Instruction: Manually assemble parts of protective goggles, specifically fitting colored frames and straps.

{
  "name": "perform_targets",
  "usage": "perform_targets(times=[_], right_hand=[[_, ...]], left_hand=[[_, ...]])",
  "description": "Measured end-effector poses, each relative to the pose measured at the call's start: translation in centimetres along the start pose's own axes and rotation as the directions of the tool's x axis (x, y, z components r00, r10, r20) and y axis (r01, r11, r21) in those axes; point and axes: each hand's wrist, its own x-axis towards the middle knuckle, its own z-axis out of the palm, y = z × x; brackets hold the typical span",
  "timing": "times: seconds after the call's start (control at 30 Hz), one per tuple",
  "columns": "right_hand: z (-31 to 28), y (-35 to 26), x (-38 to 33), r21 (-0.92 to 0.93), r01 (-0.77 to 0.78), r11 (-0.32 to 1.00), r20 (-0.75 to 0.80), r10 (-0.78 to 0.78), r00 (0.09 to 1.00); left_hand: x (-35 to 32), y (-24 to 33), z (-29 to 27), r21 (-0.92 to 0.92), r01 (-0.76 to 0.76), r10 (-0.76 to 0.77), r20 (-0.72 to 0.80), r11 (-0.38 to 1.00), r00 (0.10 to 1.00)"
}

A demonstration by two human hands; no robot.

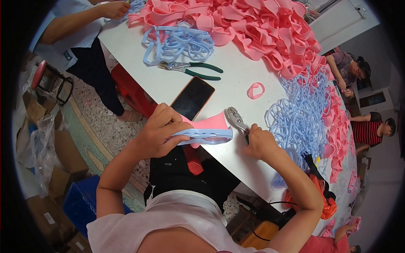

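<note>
My left hand [162,130] is closed on a goggle-like piece [206,134], a light blue band with a clear part below it and a pink soft flap behind. My right hand [260,143] grips slip-joint pliers [236,119] by the handles, mostly hidden in the palm. The metal jaws point up and left, just beside the piece's right end. Beyond my left hand lies a dark-screened phone [193,98] with an orange edge. Farther off on the table rests a second pair of pliers [194,69] with green handles. A small pink loop [256,90] lies on the white tabletop.
Pink soft pieces [253,29] are heaped at the far side. Light blue straps lie in a bundle [179,44] and a larger tangle [295,109]. A person's hand [114,10] is at the far left. Below stand a blue bin [82,198], cartons [69,152] and a red stool [130,90].
</note>
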Motion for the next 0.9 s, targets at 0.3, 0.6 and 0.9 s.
perform_targets(times=[0.3, 0.6, 0.9], right_hand=[[-3.8, 0.3, -3.4, 0.335, 0.386, 0.860, -0.378, -0.252, 0.891], [-7.0, -2.7, -5.9, -0.293, 0.262, 0.920, -0.612, -0.391, 0.687], [-6.9, -0.9, -3.9, -0.457, 0.312, 0.833, -0.494, -0.529, 0.690]], left_hand=[[0.0, -0.7, -1.4, -0.033, -0.016, 0.017, 0.041, 0.999, 0.999], [0.8, -0.3, -1.1, -0.100, -0.039, 0.049, 0.099, 0.994, 0.994], [1.1, 0.2, 0.0, -0.165, -0.047, 0.063, 0.091, 0.985, 0.994]])
